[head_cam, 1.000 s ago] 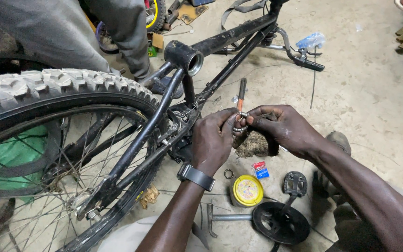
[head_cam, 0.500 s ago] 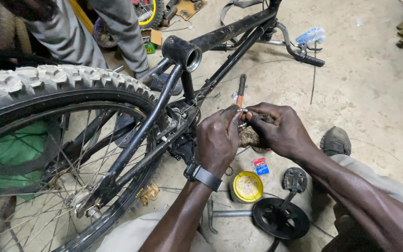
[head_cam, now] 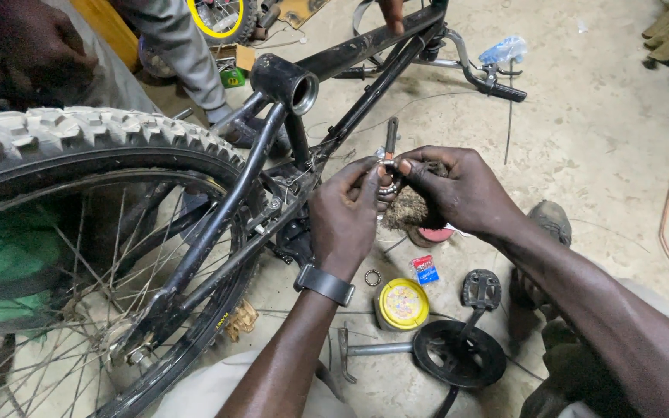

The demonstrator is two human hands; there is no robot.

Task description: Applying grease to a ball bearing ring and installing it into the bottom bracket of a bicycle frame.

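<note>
In the head view both hands meet at centre frame: the left hand (head_cam: 344, 217) and right hand (head_cam: 458, 193) pinch a small bearing ring (head_cam: 388, 186) between their fingertips, just right of the black frame (head_cam: 272, 166). A brown rag (head_cam: 406, 209) is tucked under the right hand. On the floor (head_cam: 605, 155) at 6 o'clock from the hands lie a yellow tin (head_cam: 402, 303), a loose ring (head_cam: 372, 277) and a crank (head_cam: 462, 348); the tyre (head_cam: 79, 135) fills 9 o'clock.

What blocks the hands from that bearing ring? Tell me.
Nothing visible. The left hand and right hand already pinch the bearing ring between their fingers, beside the bike frame, above the floor.
</note>
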